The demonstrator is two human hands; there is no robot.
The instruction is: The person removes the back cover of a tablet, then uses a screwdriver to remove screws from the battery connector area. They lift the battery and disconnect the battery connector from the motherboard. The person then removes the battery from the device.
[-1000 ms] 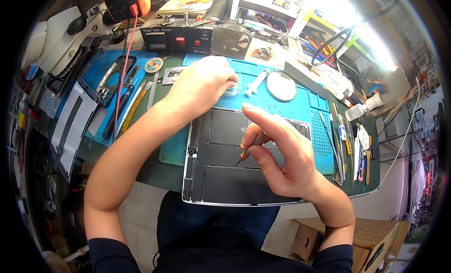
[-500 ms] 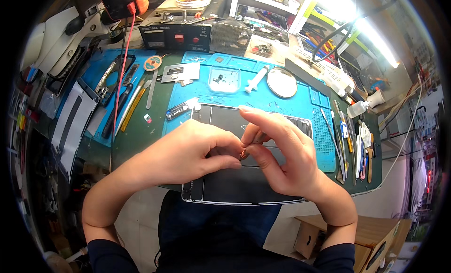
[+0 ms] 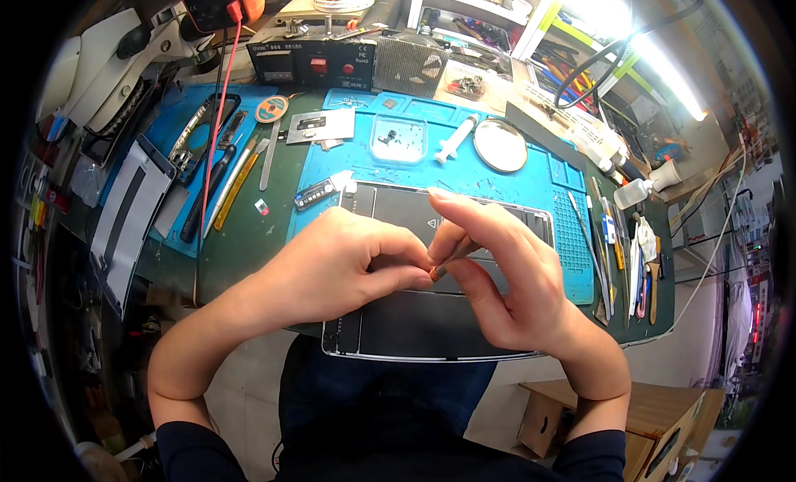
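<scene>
Left hand [image 3: 336, 258] has moved from clear, square plastic box [image 3: 398, 139] beyond tablet to slim screwdriver [image 3: 457, 254] above tablet [image 3: 406, 326]. Left thumb and forefinger pinched at screwdriver's coppery ringed end; cannot tell if something tiny sits between. Right hand [image 3: 518, 279], also above tablet, grips screwdriver's grey body with curled fingers and thumb. Tablet flat, matte-black panels, thin silvery rim. Beyond tablet: translucent syringe [image 3: 455, 139], smooth round dish [image 3: 500, 145].
</scene>
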